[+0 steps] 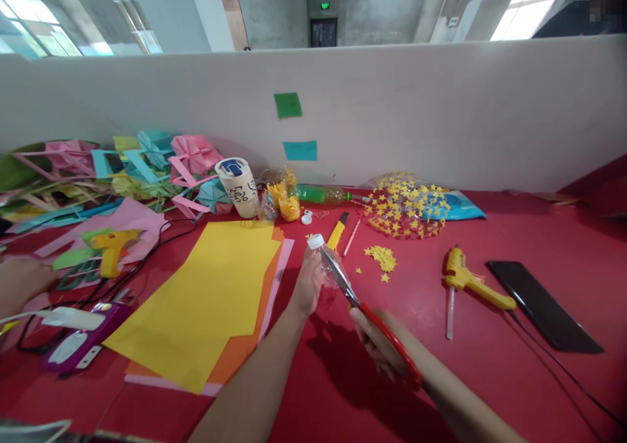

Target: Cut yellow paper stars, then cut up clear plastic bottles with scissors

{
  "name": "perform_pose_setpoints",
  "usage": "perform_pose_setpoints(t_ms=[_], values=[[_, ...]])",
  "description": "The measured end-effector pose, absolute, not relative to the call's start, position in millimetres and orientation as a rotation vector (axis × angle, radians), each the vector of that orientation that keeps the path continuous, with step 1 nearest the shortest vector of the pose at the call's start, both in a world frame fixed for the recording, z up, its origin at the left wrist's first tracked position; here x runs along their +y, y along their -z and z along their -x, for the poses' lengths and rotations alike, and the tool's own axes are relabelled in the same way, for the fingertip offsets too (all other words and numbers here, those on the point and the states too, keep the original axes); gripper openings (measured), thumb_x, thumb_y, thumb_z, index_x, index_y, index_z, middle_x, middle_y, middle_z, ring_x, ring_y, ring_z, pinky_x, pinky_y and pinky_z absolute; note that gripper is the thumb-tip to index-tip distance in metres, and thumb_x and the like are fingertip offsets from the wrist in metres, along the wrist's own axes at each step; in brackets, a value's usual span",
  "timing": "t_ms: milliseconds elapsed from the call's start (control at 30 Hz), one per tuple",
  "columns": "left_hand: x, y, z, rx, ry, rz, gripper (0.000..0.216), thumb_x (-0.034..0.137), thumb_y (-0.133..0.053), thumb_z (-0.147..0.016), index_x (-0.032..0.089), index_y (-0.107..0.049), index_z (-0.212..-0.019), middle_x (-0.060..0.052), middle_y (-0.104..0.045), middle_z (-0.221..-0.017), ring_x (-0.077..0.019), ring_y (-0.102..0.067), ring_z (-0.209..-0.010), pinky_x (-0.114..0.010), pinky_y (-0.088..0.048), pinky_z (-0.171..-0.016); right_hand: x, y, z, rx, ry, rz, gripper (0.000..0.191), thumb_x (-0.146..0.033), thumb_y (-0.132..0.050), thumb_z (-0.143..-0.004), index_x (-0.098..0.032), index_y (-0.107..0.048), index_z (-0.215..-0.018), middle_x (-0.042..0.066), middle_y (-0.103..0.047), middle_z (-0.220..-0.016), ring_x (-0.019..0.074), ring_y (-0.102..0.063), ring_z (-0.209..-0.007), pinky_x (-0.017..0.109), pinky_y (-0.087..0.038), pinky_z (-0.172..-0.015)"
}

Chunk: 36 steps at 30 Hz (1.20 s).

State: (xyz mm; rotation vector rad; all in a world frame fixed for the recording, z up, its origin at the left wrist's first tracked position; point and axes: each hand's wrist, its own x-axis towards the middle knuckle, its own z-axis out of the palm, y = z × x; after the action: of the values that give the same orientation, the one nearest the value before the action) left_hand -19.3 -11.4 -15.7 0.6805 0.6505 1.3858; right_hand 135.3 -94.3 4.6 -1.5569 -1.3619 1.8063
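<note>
In the head view my left hand [308, 283] is closed around a clear plastic bottle piece [333, 274] with a white cap. My right hand [377, 342] grips red-handled scissors [392, 342], whose metal blades lie across the bottle piece near its neck. Whether the blades cut into the plastic I cannot tell. Just behind the bottle piece lie a yellow utility knife [337, 232] and a striped paper straw [351, 236]. A small pile of yellow stars [383, 258] is on the red table to the right.
Yellow paper [220, 286] covers orange and pink sheets at left. Farther left are a yellow glue gun [112, 250], a purple power strip [91, 338] and another person's hand [24, 283]. A second glue gun [460, 276] and a black phone [543, 306] lie right. A white partition [416, 116] stands behind.
</note>
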Motion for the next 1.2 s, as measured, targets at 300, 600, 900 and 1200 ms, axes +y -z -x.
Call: perform_pose_setpoints(t_ms=[300,600,900,1200], values=[[-11.8,14.7,19.7,0.655,-1.397,-0.658,0.025,0.039,-0.066,-0.082,0.019,-0.063,-0.096,-0.006,-0.07,-0.098,-0.0211,-0.065,-0.099,-0.032,-0.047,-0.089,-93.3,-5.5,-135.6,-1.352,-1.802,1.565,0.057,-0.078,-0.046,-0.078,-0.024,-0.04,-0.062,-0.012,-0.033,-0.031,0.0081,-0.036,-0.022,0.017,-0.032,-0.025],[-12.9,12.8,16.8,0.664,-1.382,-0.559,0.026,0.04,-0.067,-0.082,0.019,-0.061,-0.095,-0.004,-0.07,-0.094,-0.0202,-0.067,-0.094,-0.032,-0.049,-0.086,-91.3,-1.7,-131.0,-1.307,-1.847,1.526,0.058,-0.079,-0.043,-0.078,-0.021,-0.044,-0.065,-0.011,-0.038,-0.037,0.006,-0.037,-0.024,0.018,-0.035,-0.03],[-1.6,11.2,35.1,0.617,-1.422,-0.358,0.025,0.039,-0.066,-0.083,0.018,-0.062,-0.097,-0.005,-0.071,-0.091,-0.0199,-0.069,-0.088,-0.037,-0.052,-0.087,-91.0,5.4,-140.6,-1.356,-1.81,1.425,0.058,-0.077,-0.055,-0.074,-0.02,-0.049,-0.065,-0.01,-0.042,-0.034,0.0073,-0.042,-0.026,0.02,-0.04,-0.038],[2.0,17.7,35.2,0.637,-1.211,-0.32,0.022,0.031,-0.051,-0.095,0.014,-0.065,-0.098,-0.008,-0.073,-0.093,-0.0177,-0.069,-0.086,-0.031,-0.054,-0.081,-60.3,16.2,-164.9,-1.194,-1.238,1.458,0.052,-0.065,-0.062,-0.077,-0.024,-0.041,-0.051,-0.007,-0.042,-0.033,0.0106,-0.045,-0.032,0.026,-0.047,-0.051]])
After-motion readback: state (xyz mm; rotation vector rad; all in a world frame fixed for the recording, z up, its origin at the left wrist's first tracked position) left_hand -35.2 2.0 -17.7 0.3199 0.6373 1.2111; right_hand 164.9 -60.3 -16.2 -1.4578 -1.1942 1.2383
